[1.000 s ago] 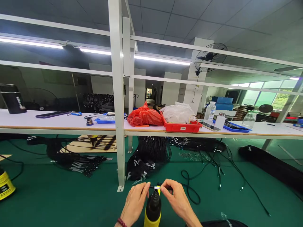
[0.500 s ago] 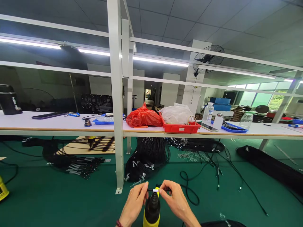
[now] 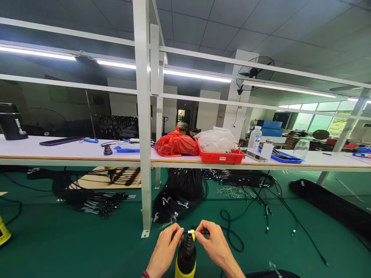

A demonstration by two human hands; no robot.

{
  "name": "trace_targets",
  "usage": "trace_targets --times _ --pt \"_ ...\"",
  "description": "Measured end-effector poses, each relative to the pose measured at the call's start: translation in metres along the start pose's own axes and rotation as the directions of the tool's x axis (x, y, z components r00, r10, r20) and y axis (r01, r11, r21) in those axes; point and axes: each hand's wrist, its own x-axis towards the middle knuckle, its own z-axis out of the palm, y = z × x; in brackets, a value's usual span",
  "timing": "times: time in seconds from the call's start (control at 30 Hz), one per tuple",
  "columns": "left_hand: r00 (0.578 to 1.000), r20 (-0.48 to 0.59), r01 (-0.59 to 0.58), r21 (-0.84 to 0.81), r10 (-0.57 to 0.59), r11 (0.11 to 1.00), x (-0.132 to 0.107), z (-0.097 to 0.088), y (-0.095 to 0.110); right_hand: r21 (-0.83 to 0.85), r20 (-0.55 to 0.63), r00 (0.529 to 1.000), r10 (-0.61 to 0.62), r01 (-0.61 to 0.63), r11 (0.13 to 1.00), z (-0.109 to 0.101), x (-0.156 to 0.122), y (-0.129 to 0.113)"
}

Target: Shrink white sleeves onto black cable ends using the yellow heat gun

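A thin black cable with a short white sleeve point(image 3: 191, 232) is held level between both hands. My left hand point(image 3: 165, 247) pinches its left part between thumb and fingers. On the other side, my right hand point(image 3: 213, 243) pinches it just beside the white piece. Directly below the sleeve stands a yellow and black heat gun point(image 3: 186, 256), its stepped nozzle pointing upward. Whether the nozzle touches the cable I cannot tell. A loose black cable point(image 3: 230, 224) curls on the green floor to the right of my right hand.
A white metal post point(image 3: 143, 154) rises just ahead, left of centre. Behind it runs a long workbench point(image 3: 171, 159) with a red bag point(image 3: 176, 143) and a red tray point(image 3: 222, 157). Bundles of black cables point(image 3: 181, 189) lie beneath. Another yellow tool point(image 3: 4, 231) is at the left edge.
The thumb of my left hand has shifted slightly right and down, nearer the white sleeve. My right hand, the cable and the heat gun stay in nearly the same place.
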Motion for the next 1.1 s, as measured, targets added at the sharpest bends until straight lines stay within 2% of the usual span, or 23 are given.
trace_targets --times 0.37,0.73,0.9,1.1 --pt "0.999 -0.032 -0.023 -0.017 0.022 1.0 -0.0041 -0.0022 0.0016 -0.007 -0.004 1.0 0.002 -0.002 1.0 0.0015 0.0004 0.0044" --pt "0.997 0.035 -0.065 -0.007 0.065 0.998 -0.002 -0.0066 0.0008 0.028 0.022 0.999 0.029 -0.03 0.999 0.0006 -0.0036 0.0098" --pt "0.999 0.008 -0.043 0.013 0.043 0.999 -0.0044 -0.0082 0.0058 0.015 0.031 0.999 0.016 -0.017 1.0 -0.0009 -0.0041 0.0076" --pt "0.999 -0.018 0.044 0.056 -0.043 0.997 -0.0051 -0.0047 -0.0035 0.024 0.041 0.999 -0.02 0.019 1.0 -0.0002 -0.0034 0.0055"
